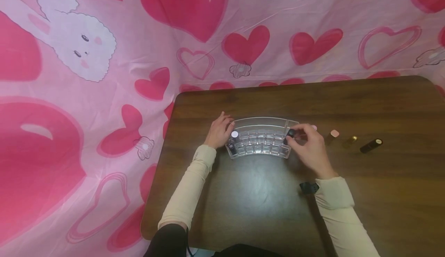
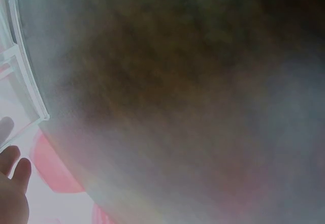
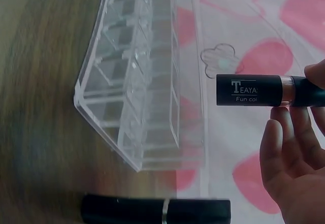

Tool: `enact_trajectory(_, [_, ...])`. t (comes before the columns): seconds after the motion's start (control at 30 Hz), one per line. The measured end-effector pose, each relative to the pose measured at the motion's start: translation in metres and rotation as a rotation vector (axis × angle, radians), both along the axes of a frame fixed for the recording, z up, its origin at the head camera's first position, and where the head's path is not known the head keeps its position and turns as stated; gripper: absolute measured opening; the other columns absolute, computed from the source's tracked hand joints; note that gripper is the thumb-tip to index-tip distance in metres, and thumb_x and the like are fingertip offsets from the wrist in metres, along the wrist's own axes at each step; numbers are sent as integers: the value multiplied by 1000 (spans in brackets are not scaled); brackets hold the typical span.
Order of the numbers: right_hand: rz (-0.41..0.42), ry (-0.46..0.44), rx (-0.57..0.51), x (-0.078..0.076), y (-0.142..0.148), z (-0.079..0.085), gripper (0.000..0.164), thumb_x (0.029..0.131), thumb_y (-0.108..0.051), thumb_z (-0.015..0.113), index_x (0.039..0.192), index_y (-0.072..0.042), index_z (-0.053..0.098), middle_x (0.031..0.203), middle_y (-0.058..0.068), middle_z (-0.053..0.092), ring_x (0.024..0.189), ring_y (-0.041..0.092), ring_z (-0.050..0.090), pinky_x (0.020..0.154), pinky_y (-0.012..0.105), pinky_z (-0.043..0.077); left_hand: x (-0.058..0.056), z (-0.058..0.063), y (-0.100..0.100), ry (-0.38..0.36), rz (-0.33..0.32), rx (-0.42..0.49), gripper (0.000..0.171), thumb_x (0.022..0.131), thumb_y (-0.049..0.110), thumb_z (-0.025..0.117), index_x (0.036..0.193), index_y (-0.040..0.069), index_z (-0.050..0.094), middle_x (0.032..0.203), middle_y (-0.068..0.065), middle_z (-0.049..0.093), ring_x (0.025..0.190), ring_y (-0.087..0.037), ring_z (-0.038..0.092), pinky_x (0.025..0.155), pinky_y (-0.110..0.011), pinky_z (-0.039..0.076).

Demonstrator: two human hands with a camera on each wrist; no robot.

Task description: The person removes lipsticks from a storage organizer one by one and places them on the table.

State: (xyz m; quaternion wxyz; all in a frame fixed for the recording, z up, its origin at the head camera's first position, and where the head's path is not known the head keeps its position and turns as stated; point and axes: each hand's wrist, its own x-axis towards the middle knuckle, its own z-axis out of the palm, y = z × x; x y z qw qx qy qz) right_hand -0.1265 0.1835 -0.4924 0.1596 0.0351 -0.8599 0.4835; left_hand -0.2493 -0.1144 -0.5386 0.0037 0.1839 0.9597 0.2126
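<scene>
A clear acrylic lipstick organizer (image 1: pixel 260 149), curved and tiered with many small compartments, stands on the table. My left hand (image 1: pixel 219 131) rests at its left end with fingers extended; in the left wrist view only some fingertips (image 2: pixel 21 174) show beside the clear edge. At the organizer's right end, my right hand (image 1: pixel 307 147) pinches a black lipstick (image 3: pixel 249 90) with a rose-gold band and pale lettering, held above the compartments. A white-topped tube (image 1: pixel 235 135) and a dark tube (image 1: pixel 232 147) stand in the leftmost compartments.
Right of the organizer stand a pink-capped tube (image 1: pixel 334 134), a small gold-topped tube (image 1: pixel 354 138) and a black tube (image 1: pixel 371 146). Another pink top (image 1: pixel 314 127) is partly hidden behind my right hand. A pink heart-patterned cloth (image 1: pixel 243 14) hangs behind the wooden table (image 1: pixel 250 199).
</scene>
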Motion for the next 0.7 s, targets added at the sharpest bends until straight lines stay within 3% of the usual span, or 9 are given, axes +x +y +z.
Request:
enact_trajectory(0.07, [-11, 6, -8, 1, 4, 1, 28, 82, -2, 71, 108, 0, 61, 100, 13, 64, 83, 20, 59, 73, 8, 47, 0, 0, 0, 3, -3, -3, 49, 101, 44, 34, 130, 13, 59, 146, -6, 50, 150, -20, 21, 120, -43, 25])
enact_trajectory(0.27, [-38, 13, -25, 4, 14, 6, 27, 82, -2, 70, 107, 0, 60, 97, 14, 65, 79, -3, 54, 72, 5, 46, 0, 1, 0, 6, -7, -3, 49, 101, 44, 35, 130, 13, 59, 145, -6, 50, 149, -20, 22, 120, -43, 25])
enact_trajectory(0.47, [-89, -17, -19, 7, 25, 9, 24, 83, -3, 69, 106, -1, 60, 94, 15, 65, 79, 1, 54, 74, 15, 41, 0, 1, 0, 8, -11, -8, 49, 101, 44, 34, 130, 12, 59, 146, -7, 50, 150, -21, 22, 120, -43, 25])
enact_trajectory(0.7, [-148, -39, -17, 9, 35, 9, 26, 83, -4, 69, 106, -1, 60, 95, 3, 62, 79, -3, 52, 70, 8, 42, 0, 1, -1, 6, -16, -6, 50, 101, 45, 33, 129, 12, 59, 145, -7, 50, 150, -21, 21, 120, -43, 25])
